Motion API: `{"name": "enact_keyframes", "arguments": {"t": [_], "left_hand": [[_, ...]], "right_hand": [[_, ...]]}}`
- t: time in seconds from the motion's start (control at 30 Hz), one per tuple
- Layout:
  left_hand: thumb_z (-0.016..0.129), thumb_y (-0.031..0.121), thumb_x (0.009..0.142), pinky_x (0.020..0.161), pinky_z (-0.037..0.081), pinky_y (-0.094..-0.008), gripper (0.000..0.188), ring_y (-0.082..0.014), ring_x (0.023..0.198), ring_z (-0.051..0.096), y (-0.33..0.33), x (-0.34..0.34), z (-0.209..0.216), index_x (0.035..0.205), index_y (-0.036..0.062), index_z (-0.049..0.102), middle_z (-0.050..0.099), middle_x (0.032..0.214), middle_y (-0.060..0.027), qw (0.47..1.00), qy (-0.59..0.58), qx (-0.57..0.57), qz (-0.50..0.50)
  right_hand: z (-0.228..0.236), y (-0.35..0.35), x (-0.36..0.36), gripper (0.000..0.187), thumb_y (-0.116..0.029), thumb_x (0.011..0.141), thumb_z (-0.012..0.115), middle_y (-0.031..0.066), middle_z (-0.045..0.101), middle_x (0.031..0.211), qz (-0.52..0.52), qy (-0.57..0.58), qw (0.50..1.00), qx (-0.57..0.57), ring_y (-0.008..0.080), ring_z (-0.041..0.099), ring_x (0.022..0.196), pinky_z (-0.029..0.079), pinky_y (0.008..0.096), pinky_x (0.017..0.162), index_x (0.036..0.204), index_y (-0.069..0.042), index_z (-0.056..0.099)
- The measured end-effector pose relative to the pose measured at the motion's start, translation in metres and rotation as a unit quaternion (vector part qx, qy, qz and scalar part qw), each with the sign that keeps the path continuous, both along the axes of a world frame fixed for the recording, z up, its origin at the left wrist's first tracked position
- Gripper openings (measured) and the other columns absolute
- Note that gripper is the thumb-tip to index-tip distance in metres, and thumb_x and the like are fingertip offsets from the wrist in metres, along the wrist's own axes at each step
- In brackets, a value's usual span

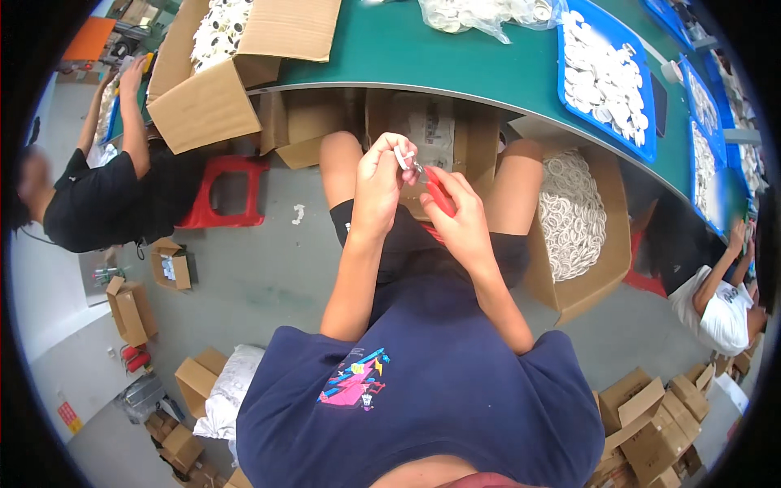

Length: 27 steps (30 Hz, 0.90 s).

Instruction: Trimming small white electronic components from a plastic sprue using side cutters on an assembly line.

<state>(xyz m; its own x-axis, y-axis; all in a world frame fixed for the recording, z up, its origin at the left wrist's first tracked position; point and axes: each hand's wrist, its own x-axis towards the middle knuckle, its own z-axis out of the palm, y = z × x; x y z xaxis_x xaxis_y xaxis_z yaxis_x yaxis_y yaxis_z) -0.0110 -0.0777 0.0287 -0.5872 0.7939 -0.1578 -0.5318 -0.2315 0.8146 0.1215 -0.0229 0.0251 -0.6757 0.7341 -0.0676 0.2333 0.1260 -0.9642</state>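
My left hand [377, 187] is raised in front of the table edge, its fingers pinching a small white plastic part [402, 157]. Red-handled pliers [440, 195] sit in my right hand [464, 226], which is closed around the grips. Their metal jaws point left and meet the white part near my left fingertips. Whether the jaws bite on it is too small to tell. Both hands are held above my lap, between my knees.
A green table [390, 61] curves ahead, bearing an open carton [203, 106] of white parts, a plastic bag [480, 20] and a blue tray [647, 146] of white pieces. Beside my right knee stands a carton [614, 236] of white rings. A red stool [252, 195] and co-workers are at either side.
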Motion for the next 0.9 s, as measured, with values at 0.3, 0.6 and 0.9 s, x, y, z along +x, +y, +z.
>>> {"name": "enact_keyframes", "arguments": {"t": [0.3, 0.6, 0.9], "left_hand": [[0.035, 0.004, 0.094, 0.06, 0.042, -0.0236, 0.019, -0.0067, 0.064, 0.044, -0.002, 0.0, -0.007, 0.084, 0.0038, 0.05, 0.051, 0.084, -0.0035, 0.998, 0.031, -0.033, -0.031], [0.036, 0.006, 0.093, 0.056, 0.04, -0.0241, 0.019, -0.0082, 0.058, 0.045, 0.003, -0.005, -0.052, 0.087, 0.0013, 0.053, 0.05, 0.07, -0.0018, 0.994, 0.036, -0.103, -0.03], [0.052, 0.018, 0.085, 0.056, 0.049, -0.04, 0.028, -0.0312, 0.057, 0.061, 0.011, -0.036, -0.262, 0.079, -0.0071, 0.063, 0.058, 0.059, -0.0172, 0.781, 0.246, -0.532, -0.215]], "right_hand": [[-0.002, 0.002, 0.003, 0.038, -0.011, 0.082, 0.064, 0.0169, 0.06, 0.102, 0.002, -0.004, 1.0, 0.01, 0.0286, 0.061, 0.093, 0.047, 0.0331, 0.083, 0.118, 0.0, 0.059], [-0.047, 0.004, -0.006, 0.026, -0.017, 0.084, 0.062, 0.0143, 0.062, 0.077, 0.013, -0.058, 0.998, -0.003, 0.029, 0.064, 0.074, 0.049, 0.0353, 0.07, 0.106, -0.002, 0.064], [-0.254, 0.016, -0.008, 0.038, -0.038, 0.088, 0.062, 0.0038, 0.055, 0.056, 0.098, -0.201, 0.855, -0.469, 0.0136, 0.052, 0.041, 0.035, 0.026, 0.035, 0.074, -0.003, 0.06]]}}
